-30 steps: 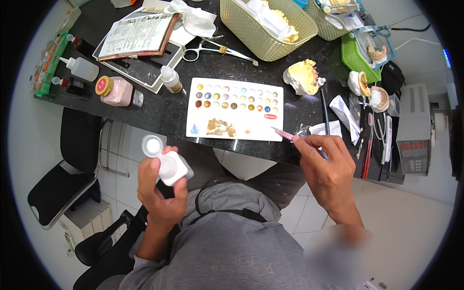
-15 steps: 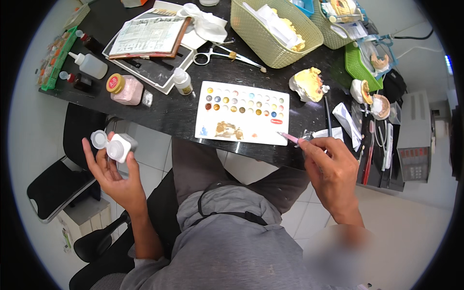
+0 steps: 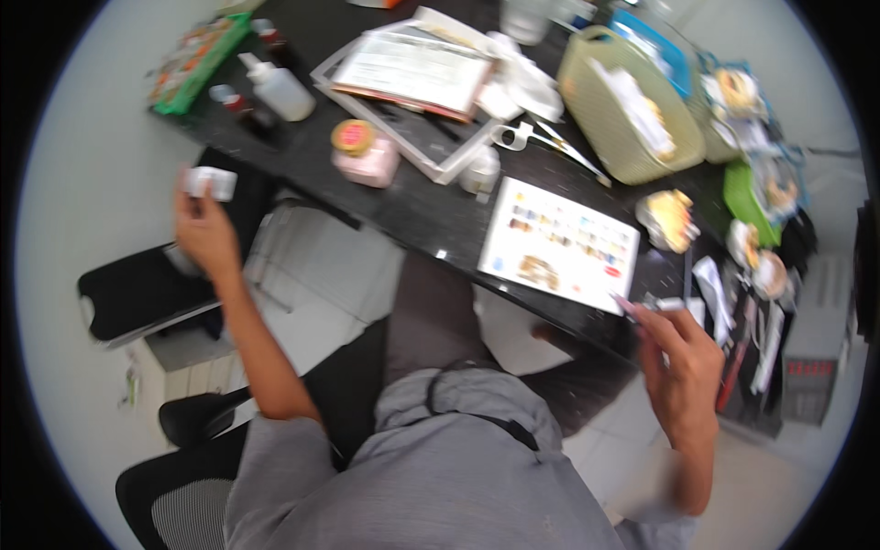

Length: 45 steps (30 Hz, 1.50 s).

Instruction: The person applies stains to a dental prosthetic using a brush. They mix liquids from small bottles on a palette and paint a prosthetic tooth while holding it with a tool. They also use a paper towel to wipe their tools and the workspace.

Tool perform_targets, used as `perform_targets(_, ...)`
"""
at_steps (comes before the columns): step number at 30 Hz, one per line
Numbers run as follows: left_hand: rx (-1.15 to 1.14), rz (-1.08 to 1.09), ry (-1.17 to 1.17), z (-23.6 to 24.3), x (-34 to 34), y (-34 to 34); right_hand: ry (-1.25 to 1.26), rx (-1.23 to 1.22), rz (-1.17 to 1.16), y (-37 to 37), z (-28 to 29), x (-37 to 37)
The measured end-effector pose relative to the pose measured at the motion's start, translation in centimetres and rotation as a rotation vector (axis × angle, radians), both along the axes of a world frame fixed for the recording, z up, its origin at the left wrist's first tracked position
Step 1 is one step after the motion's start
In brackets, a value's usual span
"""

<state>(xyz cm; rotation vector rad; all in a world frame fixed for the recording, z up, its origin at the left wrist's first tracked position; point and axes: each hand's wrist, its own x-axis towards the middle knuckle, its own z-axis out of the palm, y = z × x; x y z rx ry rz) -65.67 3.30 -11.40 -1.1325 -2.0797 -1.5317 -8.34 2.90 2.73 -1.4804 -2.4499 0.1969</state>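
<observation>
My left hand (image 3: 207, 229) is raised at the left, beyond the table edge, with its fingers closed round a small white bottle (image 3: 216, 183). Motion blur hides whether the bottle's cap is up. Between the fingertips of my right hand (image 3: 686, 362) is a thin pink-handled tool (image 3: 623, 303). Its tip is at the lower right corner of a white paint palette (image 3: 587, 286), too blurred to tell whether it touches. Rows of coloured wells cross the palette, and brown and blue smears lie below them.
Behind the palette are a small white bottle (image 3: 480, 172), scissor-like forceps (image 3: 559, 147) and a beige basket (image 3: 632, 105). A pink jar (image 3: 367, 160) stands left of a tray (image 3: 431, 165) with papers. Dental casts (image 3: 667, 220) and tools lie right. A black chair (image 3: 128, 293) is at the left.
My left hand has swung farther left and up with the white bottle, now turned over on its side. The view has shifted, moving the table rightward in the picture. My right hand keeps the pink tool.
</observation>
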Motion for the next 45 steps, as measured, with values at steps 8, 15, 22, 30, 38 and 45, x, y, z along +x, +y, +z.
perform_targets(8,-0.057,0.127,-0.033,-3.5,-12.7,10.3,-0.077,-0.054,-0.011,0.2,0.8,0.0)
perform_targets(15,-0.247,0.011,0.067,-6.7,-18.6,15.7,-0.071,-0.093,-0.018,-0.1,0.7,0.2)
perform_targets(22,-0.349,0.102,0.149,-8.1,-22.2,16.0,-0.020,-0.087,-0.036,0.2,0.3,0.1)
perform_targets(30,0.031,0.159,-0.013,-6.3,-12.7,9.3,-0.218,0.076,0.056,0.5,0.4,0.3)
perform_targets(38,0.344,0.089,0.111,-0.1,14.1,0.0,-0.184,0.108,0.095,0.5,0.1,0.6)
perform_targets(45,0.200,-0.667,0.183,3.8,25.4,-2.9,-0.113,0.033,0.043,0.3,0.0,0.7)
